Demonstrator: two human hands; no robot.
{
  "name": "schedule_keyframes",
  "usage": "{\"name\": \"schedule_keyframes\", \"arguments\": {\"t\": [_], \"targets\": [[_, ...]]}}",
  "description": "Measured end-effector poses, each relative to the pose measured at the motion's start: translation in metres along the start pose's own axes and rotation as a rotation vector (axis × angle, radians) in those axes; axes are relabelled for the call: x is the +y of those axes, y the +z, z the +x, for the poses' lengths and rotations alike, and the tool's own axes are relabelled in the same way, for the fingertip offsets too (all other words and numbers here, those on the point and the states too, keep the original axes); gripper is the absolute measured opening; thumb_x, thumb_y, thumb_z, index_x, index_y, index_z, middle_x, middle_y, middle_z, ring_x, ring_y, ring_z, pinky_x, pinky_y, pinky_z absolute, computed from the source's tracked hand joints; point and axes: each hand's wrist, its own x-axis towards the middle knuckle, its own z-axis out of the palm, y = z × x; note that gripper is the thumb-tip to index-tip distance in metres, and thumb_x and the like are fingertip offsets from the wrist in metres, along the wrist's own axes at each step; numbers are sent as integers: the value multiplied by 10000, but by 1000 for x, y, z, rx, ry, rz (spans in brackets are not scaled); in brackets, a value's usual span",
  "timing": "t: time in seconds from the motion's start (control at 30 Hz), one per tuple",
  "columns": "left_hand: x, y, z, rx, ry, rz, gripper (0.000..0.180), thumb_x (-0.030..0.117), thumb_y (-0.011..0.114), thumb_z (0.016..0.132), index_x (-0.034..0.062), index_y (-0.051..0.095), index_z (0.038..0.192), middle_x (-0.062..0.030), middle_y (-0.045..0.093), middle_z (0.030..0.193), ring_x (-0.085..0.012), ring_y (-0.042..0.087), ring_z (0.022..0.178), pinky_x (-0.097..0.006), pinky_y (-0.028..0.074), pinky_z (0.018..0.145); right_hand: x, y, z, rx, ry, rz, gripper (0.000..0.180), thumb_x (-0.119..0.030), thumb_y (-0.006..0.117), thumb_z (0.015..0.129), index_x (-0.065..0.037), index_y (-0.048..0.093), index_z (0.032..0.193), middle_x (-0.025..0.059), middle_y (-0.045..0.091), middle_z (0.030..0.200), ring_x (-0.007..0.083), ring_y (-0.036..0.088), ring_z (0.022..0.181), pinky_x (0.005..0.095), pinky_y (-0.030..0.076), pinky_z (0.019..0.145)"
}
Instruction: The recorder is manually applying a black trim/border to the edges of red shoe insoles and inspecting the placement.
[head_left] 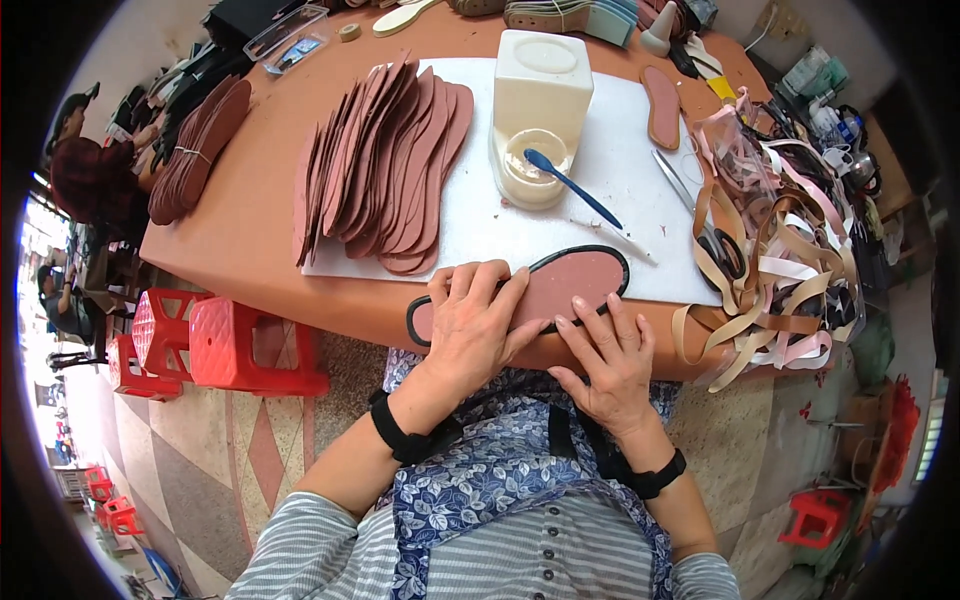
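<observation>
A pink shoe insole (570, 285) with a black band round its edge lies slantwise at the near table edge. My left hand (465, 315) holds it across its narrower middle, fingers bent over the top and thumb by the near rim. Spread fingers of my right hand (605, 355) rest on the wide end, its thumb apart below the rim. Just beyond stands a cream container (540, 95) with a round cup of pale paste at its front. A blue-handled brush (585, 195) leans in that cup. To the left, many pink insoles (385, 160) lie fanned in a pile.
A white board (640, 130) covers part of the brown table. Scissors (715, 235) lie beside tangled straps (790, 250) at right. One loose insole (661, 108) lies farther back. A tied insole bundle (200, 150) is at far left. Red stools (245, 345) stand below; a person (95, 170) sits beyond.
</observation>
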Motion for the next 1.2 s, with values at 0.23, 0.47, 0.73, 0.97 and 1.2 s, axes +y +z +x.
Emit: {"name": "schedule_keyframes", "arguments": {"t": [0.23,0.47,0.73,0.97,1.2], "targets": [[-1,1,-1,11,9,19,574,421,754,764,76,638,1208,-77,563,1103,-270,508,1049,-430,339,940,-2,-1,13,-8,35,24,545,-510,634,869,-231,606,1336,16,475,1486,292,346,1409,529,187,1112],[-5,-18,-9,-88,30,-49,834,557,742,714,57,529,1347,-126,514,1253,-311,485,1156,-473,329,1004,4,-6,7,-29,-2,111,611,-503,656,860,-176,567,1368,85,438,1504,333,357,1399,542,230,1093],[-26,-41,-28,-154,2,-46,678,184,785,692,35,535,1304,-121,494,1231,-315,464,1176,-452,348,1002,11,-12,-9,128,48,349,617,-268,703,864,34,497,1361,216,461,1444,416,432,1339,482,353,1081],[-24,-47,-27,-202,-42,-153,644,192,792,691,69,573,1284,-109,538,1180,-295,517,1111,-403,428,940,3,-27,-14,199,64,375,529,-151,687,863,61,519,1318,233,532,1359,424,518,1247,470,422,1027],[-7,-65,-21,-145,-195,-615,724,163,827,700,78,546,1361,-141,578,1165,-299,571,1079,-379,467,957,-7,-49,-14,-101,155,709,297,-125,716,848,16,669,1105,166,702,1038,306,691,929,369,543,817]]}}
